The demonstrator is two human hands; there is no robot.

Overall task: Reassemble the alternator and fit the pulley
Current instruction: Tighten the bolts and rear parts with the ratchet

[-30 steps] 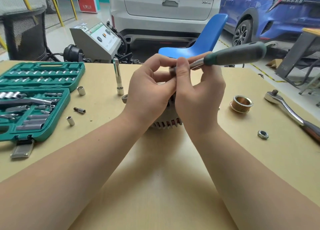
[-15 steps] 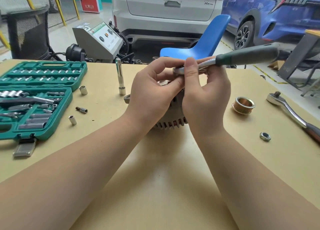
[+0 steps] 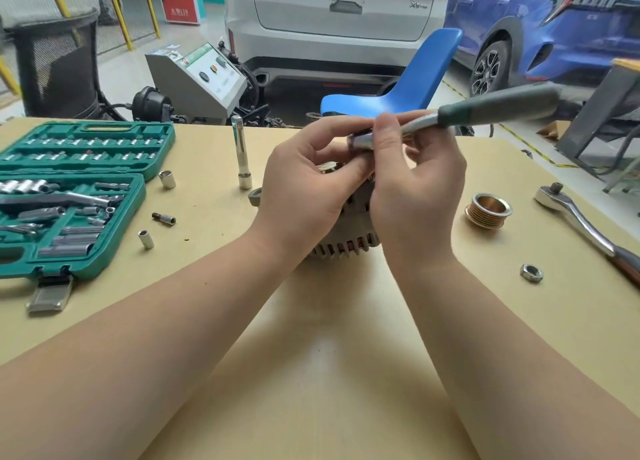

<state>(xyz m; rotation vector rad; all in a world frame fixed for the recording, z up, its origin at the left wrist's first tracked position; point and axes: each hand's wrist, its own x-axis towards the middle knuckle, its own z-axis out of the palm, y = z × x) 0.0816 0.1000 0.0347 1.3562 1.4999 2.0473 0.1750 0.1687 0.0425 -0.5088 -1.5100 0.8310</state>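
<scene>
The grey finned alternator (image 3: 349, 241) stands on the tan table (image 3: 329, 355), mostly hidden behind both hands. My left hand (image 3: 304, 189) and my right hand (image 3: 415, 189) meet above it, both pinching the metal head of a small ratchet with a green handle (image 3: 498, 108) that points up to the right. The brass-coloured ribbed pulley (image 3: 488, 210) lies on the table right of the alternator. A hex nut (image 3: 531, 273) lies nearer, to the right.
An open green socket case (image 3: 69, 196) fills the left side, with loose sockets (image 3: 167, 179) and a bit (image 3: 163, 218) beside it. A long socket extension (image 3: 242, 156) stands upright behind. A large chrome ratchet (image 3: 585, 224) lies at the right edge. Cars and a blue chair (image 3: 408, 89) stand beyond.
The ratchet's handle has swung slightly further right and up. Both hands stayed at its head over the alternator.
</scene>
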